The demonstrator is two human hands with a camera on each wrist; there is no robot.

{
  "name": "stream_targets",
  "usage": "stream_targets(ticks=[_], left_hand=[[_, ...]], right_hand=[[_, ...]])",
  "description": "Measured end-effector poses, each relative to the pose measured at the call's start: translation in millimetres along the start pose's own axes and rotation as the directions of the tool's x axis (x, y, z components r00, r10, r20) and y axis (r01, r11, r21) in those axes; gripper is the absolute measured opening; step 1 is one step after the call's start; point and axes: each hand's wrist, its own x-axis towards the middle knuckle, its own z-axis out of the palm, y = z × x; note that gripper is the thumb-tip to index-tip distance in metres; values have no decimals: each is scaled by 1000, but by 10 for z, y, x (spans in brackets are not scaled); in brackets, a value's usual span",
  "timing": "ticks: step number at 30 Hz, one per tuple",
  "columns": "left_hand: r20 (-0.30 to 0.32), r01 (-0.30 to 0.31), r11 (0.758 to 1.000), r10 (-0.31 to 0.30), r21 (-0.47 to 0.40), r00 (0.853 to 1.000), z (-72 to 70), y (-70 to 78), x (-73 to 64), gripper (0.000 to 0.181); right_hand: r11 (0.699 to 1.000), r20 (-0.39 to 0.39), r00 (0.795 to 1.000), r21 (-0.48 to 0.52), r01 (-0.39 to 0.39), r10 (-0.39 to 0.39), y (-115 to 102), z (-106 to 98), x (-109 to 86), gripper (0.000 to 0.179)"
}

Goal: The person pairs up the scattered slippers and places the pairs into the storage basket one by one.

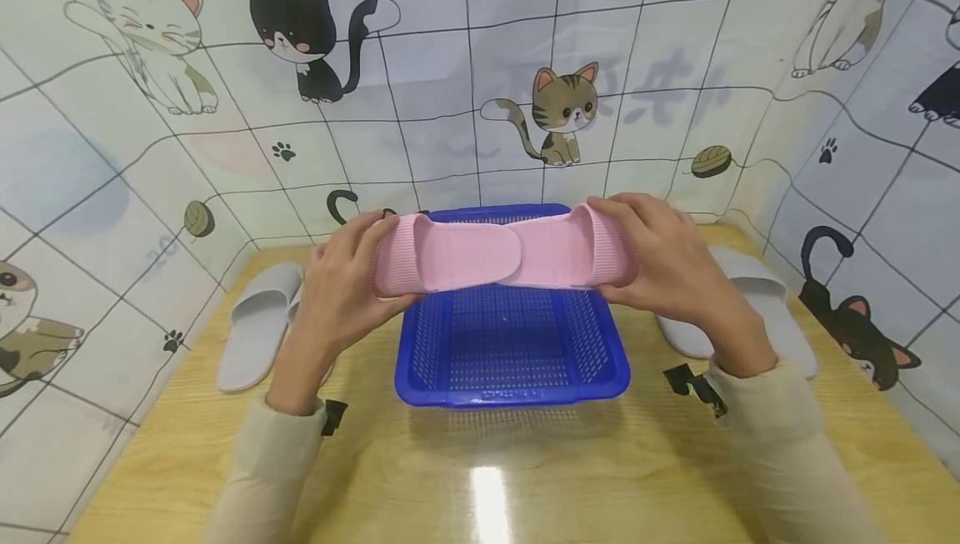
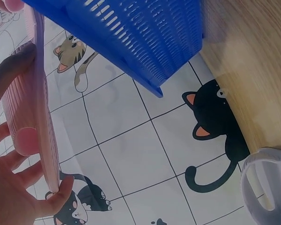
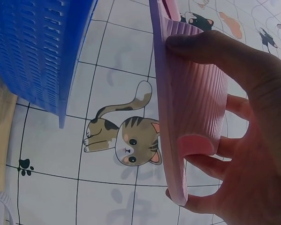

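Observation:
Two pink ribbed slippers are held up over a blue basket, their heels overlapping in the middle. My left hand (image 1: 333,294) grips the toe end of the left slipper (image 1: 468,254), thumb along the near edge and fingers over the far side. At the opposite end, my right hand (image 1: 667,257) grips the toe end of the right slipper (image 1: 555,251). Both wrist views show thumb and fingers spread around the slippers' straps (image 2: 20,98) (image 3: 196,103). Below them, the blue plastic basket (image 1: 513,398) stands on the table, its mesh floor visible.
Light grey slippers (image 1: 258,327) lie at the left, one partly hidden by my left arm. More grey slippers (image 1: 776,311) lie at the right. Black patches (image 1: 697,387) mark the wooden table (image 1: 405,477). A cat-print sheet (image 1: 442,61) hangs behind and along both sides.

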Motion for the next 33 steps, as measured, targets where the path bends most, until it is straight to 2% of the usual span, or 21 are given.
stream_targets(ticks=[11,26,33], left_hand=[[-27,-38,999,38,-2,999,34,29,15,101],[-6,-33,999,33,4,999,47,32,29,101],[2,-24,1000,24,-1,1000,57,39,11,101]], right_hand=[[1000,1,1000,0,14,-14,4,20,36,102],[1000,14,1000,5,-11,10,-2,56,35,102],[1000,10,1000,-7,5,-5,2,88,27,103]])
